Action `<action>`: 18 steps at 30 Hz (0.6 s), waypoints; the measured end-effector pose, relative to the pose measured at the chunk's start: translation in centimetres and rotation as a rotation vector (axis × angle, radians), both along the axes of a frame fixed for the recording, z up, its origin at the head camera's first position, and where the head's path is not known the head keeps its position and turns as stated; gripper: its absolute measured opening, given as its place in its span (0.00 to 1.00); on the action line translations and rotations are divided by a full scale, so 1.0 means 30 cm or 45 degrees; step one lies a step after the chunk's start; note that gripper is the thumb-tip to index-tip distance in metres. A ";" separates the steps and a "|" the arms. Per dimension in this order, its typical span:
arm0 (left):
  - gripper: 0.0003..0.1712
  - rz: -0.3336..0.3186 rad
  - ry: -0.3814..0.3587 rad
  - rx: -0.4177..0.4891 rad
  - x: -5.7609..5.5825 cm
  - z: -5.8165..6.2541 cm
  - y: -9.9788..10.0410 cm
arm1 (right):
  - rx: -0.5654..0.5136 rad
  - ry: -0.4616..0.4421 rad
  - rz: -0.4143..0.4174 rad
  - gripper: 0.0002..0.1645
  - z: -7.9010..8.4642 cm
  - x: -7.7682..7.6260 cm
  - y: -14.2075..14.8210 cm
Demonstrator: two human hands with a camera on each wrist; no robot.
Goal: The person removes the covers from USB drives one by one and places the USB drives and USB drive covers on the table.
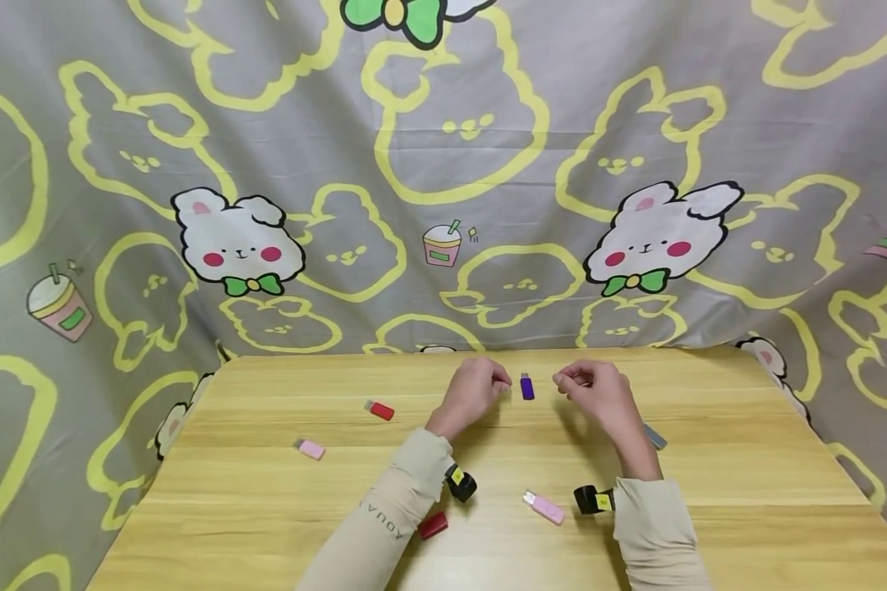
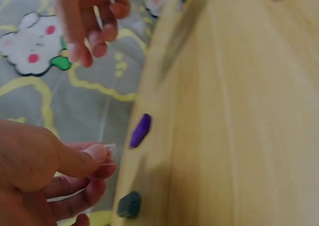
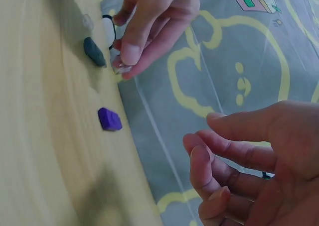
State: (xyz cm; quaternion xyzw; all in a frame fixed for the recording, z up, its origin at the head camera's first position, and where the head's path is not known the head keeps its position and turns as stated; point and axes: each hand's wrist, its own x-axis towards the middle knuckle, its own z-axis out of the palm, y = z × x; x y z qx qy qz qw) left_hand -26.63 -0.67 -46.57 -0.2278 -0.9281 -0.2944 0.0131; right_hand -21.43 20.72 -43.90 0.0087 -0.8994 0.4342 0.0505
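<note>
A purple USB stick [image 1: 527, 387] lies near the table's far edge, between the two hands. My left hand [image 1: 473, 392], just left of it, pinches a small clear plastic cap [image 2: 111, 154] between thumb and forefinger. To the right of the stick, my right hand [image 1: 597, 389] hovers with loosely bent fingers and nothing visible in them. A dark green USB stick [image 2: 129, 204] sits on the table near the left hand; in the head view that hand hides it. Another small clear piece [image 3: 87, 22] lies beside the green stick.
On the left lie a red USB stick [image 1: 381, 410] and a pink one [image 1: 311, 449]. Nearer the front are another pink stick [image 1: 545, 508] and a dark red one [image 1: 434, 525], partly behind the left sleeve. A blue-grey stick [image 1: 654, 437] lies beside the right forearm. A patterned curtain [image 1: 488, 287] hangs behind the table.
</note>
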 end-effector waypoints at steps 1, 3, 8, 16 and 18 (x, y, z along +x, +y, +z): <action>0.05 0.001 0.015 -0.040 -0.002 -0.004 0.009 | 0.010 0.002 -0.004 0.10 -0.003 0.004 0.005; 0.05 0.004 0.041 -0.113 -0.005 -0.011 0.025 | 0.038 0.014 -0.019 0.09 -0.007 0.009 0.014; 0.07 0.003 0.144 -0.260 -0.009 -0.021 0.049 | 0.075 0.032 -0.052 0.09 -0.007 0.014 0.036; 0.11 0.015 0.223 -0.270 -0.021 -0.039 0.048 | 0.058 -0.039 -0.020 0.09 -0.006 0.013 0.034; 0.11 0.016 0.224 -0.261 -0.024 -0.047 0.045 | 0.061 -0.056 -0.009 0.09 -0.007 0.014 0.029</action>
